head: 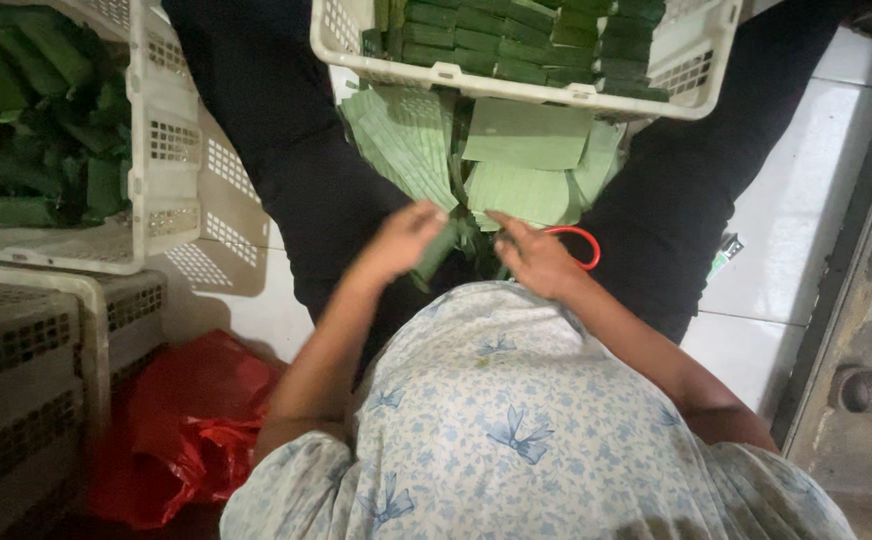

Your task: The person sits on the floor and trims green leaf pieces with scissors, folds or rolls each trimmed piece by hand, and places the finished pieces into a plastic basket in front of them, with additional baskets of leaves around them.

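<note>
My left hand (403, 240) and my right hand (536, 257) meet over my lap, both gripping a green leaf-wrapped roll (440, 250) between them. A red rubber band (583, 240) loops out from under my right hand. Flat cut banana-leaf sheets (521, 150) lie stacked on my lap just beyond the hands. Ahead stands a white plastic crate (436, 72) filled with neat rows of green wrapped rolls (516, 35).
At the left, another white crate (171, 140) holds a loose pile of green rolls (31, 110). Grey crates (26, 380) and a red plastic bag (191, 420) sit at the lower left. White floor tiles (796, 220) and a dark threshold lie to the right.
</note>
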{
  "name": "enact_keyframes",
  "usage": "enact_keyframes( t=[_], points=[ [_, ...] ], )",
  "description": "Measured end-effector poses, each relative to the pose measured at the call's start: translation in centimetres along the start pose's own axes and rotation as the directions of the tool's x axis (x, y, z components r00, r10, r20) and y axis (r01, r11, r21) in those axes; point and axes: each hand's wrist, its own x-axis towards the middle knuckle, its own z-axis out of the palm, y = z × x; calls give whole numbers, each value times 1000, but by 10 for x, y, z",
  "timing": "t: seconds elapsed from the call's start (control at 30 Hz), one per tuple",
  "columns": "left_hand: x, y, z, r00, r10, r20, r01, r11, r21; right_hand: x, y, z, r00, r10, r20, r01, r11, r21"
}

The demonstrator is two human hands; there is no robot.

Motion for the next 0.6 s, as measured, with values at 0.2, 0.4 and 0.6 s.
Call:
enact_keyframes(
  t=[0.2,0.4,0.6],
  points=[
    [-39,34,-199,753,-2,-658,-551,544,-633,51,11,0,943,322,-83,-331,935,-126],
    [-64,82,-205,551,1,-834,-634,651,-418,126,-2,42,980,-60,-190,-20,920,-392],
    [-26,47,-112,768,-141,-625,-332,746,-577,157,-17,54,969,220,-114,-248,874,-419]
  ],
)
